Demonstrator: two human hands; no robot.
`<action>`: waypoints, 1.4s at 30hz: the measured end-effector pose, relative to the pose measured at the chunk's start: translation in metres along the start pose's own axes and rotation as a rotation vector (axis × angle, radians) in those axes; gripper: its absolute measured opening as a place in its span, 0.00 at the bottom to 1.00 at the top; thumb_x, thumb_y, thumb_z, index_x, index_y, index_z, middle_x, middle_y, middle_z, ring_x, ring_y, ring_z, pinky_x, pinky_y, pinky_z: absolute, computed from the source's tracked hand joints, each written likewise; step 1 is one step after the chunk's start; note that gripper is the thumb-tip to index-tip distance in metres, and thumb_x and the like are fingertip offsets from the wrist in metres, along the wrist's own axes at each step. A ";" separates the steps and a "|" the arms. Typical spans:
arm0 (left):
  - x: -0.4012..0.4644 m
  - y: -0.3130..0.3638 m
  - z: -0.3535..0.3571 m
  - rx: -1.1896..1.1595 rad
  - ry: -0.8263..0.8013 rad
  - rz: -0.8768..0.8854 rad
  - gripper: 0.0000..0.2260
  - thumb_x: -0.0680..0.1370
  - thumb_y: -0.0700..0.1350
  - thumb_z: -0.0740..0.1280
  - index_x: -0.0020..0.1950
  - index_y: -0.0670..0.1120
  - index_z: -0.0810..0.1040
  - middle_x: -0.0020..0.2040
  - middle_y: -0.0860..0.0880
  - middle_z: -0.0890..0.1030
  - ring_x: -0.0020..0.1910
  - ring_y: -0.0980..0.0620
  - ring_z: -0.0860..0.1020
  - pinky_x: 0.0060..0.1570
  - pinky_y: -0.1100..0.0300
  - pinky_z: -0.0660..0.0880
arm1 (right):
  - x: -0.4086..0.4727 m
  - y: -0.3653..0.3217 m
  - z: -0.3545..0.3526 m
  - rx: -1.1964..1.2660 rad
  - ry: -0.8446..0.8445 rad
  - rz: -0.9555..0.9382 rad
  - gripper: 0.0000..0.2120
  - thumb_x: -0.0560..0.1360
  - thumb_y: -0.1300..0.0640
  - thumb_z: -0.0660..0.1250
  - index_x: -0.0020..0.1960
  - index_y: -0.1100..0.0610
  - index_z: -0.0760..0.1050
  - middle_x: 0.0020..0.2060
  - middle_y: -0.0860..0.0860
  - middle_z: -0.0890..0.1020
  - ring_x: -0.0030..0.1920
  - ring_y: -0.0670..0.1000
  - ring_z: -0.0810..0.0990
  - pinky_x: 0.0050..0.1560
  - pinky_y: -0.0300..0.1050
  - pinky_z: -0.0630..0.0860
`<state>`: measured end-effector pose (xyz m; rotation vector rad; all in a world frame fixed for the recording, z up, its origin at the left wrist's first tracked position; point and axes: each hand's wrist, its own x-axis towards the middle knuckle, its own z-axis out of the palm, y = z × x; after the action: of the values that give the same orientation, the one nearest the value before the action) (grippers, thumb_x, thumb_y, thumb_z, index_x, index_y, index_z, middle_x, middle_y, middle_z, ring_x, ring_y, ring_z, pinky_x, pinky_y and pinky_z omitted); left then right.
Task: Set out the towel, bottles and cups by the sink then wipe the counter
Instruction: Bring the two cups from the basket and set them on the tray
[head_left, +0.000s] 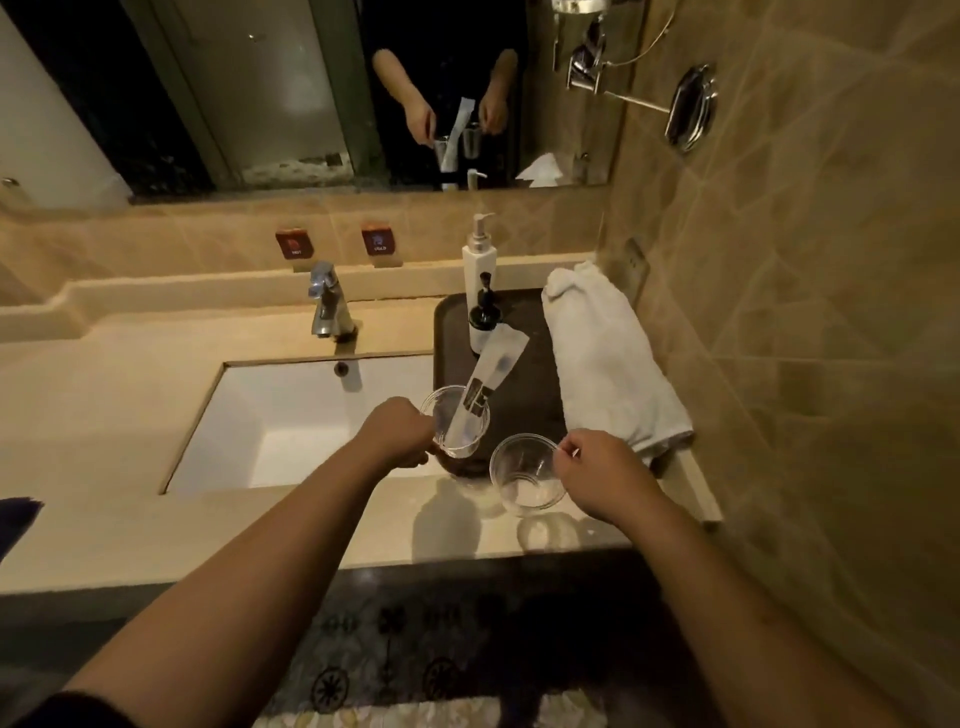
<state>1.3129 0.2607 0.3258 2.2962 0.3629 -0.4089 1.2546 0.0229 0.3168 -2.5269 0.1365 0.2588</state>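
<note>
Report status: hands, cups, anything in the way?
Left hand holds clear cup with wrapped sachet at tray front edge. Right hand holds empty cup above counter. Nothing in the way.

We read "HOT" on the red tag (295, 242) on the backsplash. The blue tag (377, 240) beside it reads "COLD". Print on the packet (480, 396) is too small to read.
</note>
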 end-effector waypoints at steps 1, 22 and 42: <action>0.013 0.003 0.004 -0.023 0.005 -0.016 0.12 0.80 0.42 0.63 0.49 0.34 0.80 0.44 0.38 0.85 0.42 0.42 0.85 0.45 0.49 0.84 | 0.011 0.002 0.000 0.006 -0.012 0.001 0.08 0.80 0.53 0.62 0.44 0.50 0.77 0.38 0.47 0.80 0.38 0.45 0.77 0.31 0.39 0.66; 0.173 0.034 0.058 -0.528 -0.144 -0.333 0.05 0.76 0.39 0.68 0.47 0.37 0.81 0.31 0.44 0.85 0.29 0.52 0.83 0.24 0.64 0.75 | 0.148 0.006 0.045 0.079 -0.071 0.098 0.10 0.80 0.53 0.63 0.40 0.52 0.75 0.35 0.48 0.79 0.37 0.48 0.77 0.33 0.40 0.67; 0.216 0.027 0.050 -0.263 0.028 0.029 0.07 0.76 0.45 0.68 0.53 0.47 0.79 0.48 0.47 0.82 0.44 0.46 0.83 0.49 0.46 0.83 | 0.164 0.004 0.059 0.112 -0.054 0.107 0.07 0.80 0.50 0.65 0.47 0.51 0.78 0.38 0.47 0.80 0.40 0.48 0.78 0.40 0.40 0.72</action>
<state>1.5102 0.2350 0.2244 2.0499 0.3744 -0.2956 1.4050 0.0465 0.2318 -2.4026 0.2588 0.3521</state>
